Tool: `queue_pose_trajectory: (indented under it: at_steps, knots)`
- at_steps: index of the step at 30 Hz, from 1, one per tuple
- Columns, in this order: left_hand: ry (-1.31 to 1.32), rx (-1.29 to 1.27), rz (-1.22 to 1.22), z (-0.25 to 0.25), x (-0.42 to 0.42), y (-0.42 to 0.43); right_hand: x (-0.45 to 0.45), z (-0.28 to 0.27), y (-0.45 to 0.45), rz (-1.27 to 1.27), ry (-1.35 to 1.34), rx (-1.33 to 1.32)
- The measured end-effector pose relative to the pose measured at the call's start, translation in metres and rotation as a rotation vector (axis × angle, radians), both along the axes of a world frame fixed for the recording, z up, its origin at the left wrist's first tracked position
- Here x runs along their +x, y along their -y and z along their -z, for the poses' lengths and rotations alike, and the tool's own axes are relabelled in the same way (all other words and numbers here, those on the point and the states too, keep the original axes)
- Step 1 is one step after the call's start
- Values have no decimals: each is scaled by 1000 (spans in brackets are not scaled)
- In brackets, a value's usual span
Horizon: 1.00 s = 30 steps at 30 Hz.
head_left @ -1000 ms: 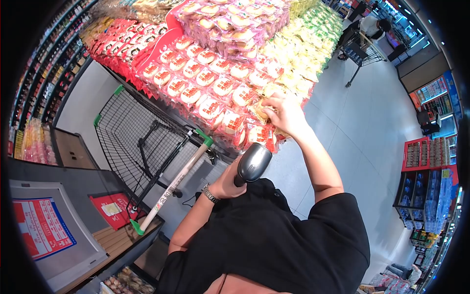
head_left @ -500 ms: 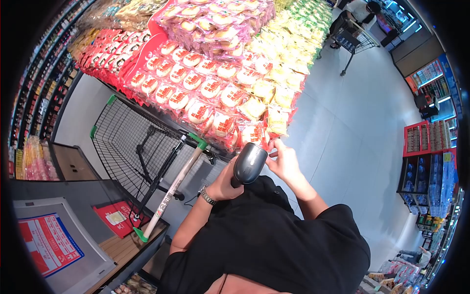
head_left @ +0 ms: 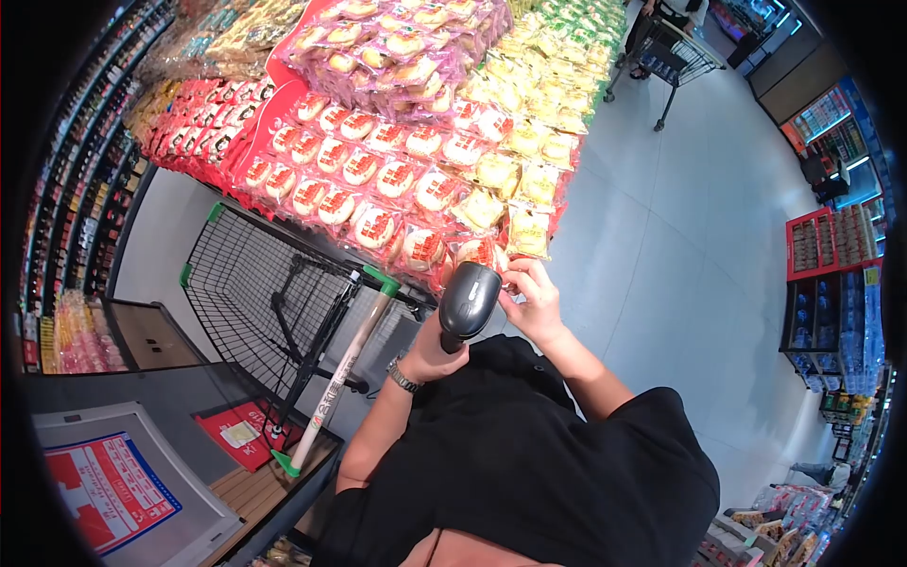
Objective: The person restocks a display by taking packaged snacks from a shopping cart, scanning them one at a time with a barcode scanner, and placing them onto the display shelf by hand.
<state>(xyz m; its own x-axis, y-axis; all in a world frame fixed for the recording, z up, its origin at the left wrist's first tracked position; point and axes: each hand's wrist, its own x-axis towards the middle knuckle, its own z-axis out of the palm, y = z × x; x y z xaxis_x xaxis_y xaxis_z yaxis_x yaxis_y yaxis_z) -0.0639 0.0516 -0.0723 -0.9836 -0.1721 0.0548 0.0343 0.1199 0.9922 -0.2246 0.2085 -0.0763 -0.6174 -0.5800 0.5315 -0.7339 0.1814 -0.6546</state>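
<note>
My left hand point(head_left: 440, 353) is wrapped around the grip of a black handheld barcode scanner point(head_left: 470, 300), its rounded head pointing toward the food display. At the display's front edge, just beyond the scanner, lies a clear-wrapped round pastry with red print point(head_left: 480, 252), partly hidden by the scanner head. The bent fingers of my right hand point(head_left: 535, 300) pinch the right edge of this pastry's wrapper; the fingertips are partly hidden. Rows of similar red-printed pastries point(head_left: 375, 227) lie behind it, with yellow packets point(head_left: 529, 232) to their right.
An upended-looking black wire shopping cart point(head_left: 255, 274) with a pale handle stands left of the display. A counter with a framed red-and-white sheet point(head_left: 123, 491) is at lower left. Farther off, a person's cart point(head_left: 666, 61) stands in the aisle; stacked goods point(head_left: 831, 321) line the right.
The view has shifted slightly. The scanner and both hands stay close together at the front pastry, my right hand's fingers a little nearer the scanner. The distant person has moved partly out of view.
</note>
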Motion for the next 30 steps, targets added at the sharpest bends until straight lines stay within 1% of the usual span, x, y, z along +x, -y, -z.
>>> queue_pose_trajectory:
  at_steps: [4,6,12,13,16,19,22,28,30]
  knots:
    - [1,-2,3,-1,3,0,3,-1,-5,1,131,-79]
    - [-5,-80,-6,-10,0,0,5,1,-6,15,170,-143]
    - [-57,-205,-38,-21,-12,-4,4,3,-12,10,40,-141]
    - [-64,-223,-39,-21,-14,-4,4,4,-12,10,63,-144]
    - [-45,-198,-20,-16,-16,-4,5,5,-10,11,113,-153]
    - [67,-38,38,-7,-8,-4,5,4,-13,17,111,-158]
    - [-50,-59,-48,-2,-3,-7,5,8,-17,23,115,-164]
    - [43,-102,69,-1,7,-5,6,11,-20,33,131,-179]
    - [-16,-102,87,0,9,-6,6,12,-21,44,103,-186]
